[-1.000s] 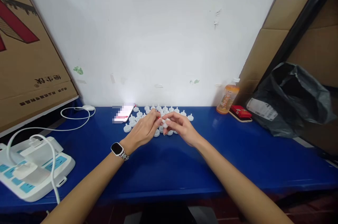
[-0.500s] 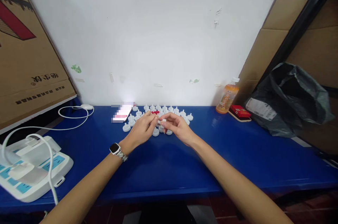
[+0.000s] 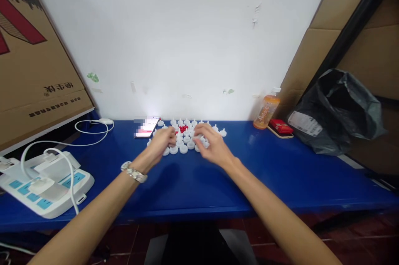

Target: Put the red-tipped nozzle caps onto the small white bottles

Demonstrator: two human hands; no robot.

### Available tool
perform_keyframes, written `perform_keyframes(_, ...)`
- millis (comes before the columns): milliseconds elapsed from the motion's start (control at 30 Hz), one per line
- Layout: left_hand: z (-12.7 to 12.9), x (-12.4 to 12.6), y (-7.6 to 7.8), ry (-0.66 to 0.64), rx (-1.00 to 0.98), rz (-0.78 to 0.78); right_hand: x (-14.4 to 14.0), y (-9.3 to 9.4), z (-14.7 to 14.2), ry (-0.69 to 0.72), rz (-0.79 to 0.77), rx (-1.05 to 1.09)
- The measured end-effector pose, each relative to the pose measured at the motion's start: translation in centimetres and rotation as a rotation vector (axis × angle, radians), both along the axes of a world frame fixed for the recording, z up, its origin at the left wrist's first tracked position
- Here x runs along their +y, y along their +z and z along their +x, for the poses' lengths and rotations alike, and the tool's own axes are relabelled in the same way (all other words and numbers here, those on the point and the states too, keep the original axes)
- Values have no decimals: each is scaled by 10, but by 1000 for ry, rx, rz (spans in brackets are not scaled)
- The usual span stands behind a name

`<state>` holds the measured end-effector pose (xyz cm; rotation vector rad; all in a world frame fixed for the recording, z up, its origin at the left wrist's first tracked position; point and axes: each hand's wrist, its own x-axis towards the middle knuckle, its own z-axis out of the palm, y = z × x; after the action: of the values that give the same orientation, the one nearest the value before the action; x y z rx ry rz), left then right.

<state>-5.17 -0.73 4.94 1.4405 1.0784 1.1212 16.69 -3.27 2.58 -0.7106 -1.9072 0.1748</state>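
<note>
Many white pointed nozzle caps (image 3: pixel 183 149) stand upright in a cluster on the blue table, around a small heap of red pieces (image 3: pixel 183 129). Over the left side of this cluster is my left hand (image 3: pixel 160 142), slightly blurred, with its fingers curled in and pressed together. Whatever they may hold is hidden. My right hand (image 3: pixel 213 143) hovers at the right side of the caps, thumb and fingers apart in a curve. Nothing can be made out between them. The two hands are separated, with caps and red pieces showing in the gap.
A phone (image 3: pixel 149 127) lies behind my left hand. On the left are a power strip (image 3: pixel 46 198), a white cable and a cardboard box (image 3: pixel 46 69). To the right stand an orange drink bottle (image 3: pixel 266 109), a red packet (image 3: pixel 280 126) on another phone, and a dark plastic bag (image 3: pixel 333 111).
My hands have moved apart from where they met over the caps. The left turned and went left, the right opened a little. More caps and the red heap now show; the view tilted slightly.
</note>
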Motion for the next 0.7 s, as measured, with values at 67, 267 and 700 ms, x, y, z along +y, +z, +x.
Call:
perform_keyframes(67,-21,12,4,101,47,58,9,-3,11,-140,-87,174)
perform_keyframes(267,-25,67,3,84,652,532,25,-15,2,-100,-372,445)
perform_keyframes(700,-22,72,-20,166,827,678,-1,-12,-4,-172,-385,63)
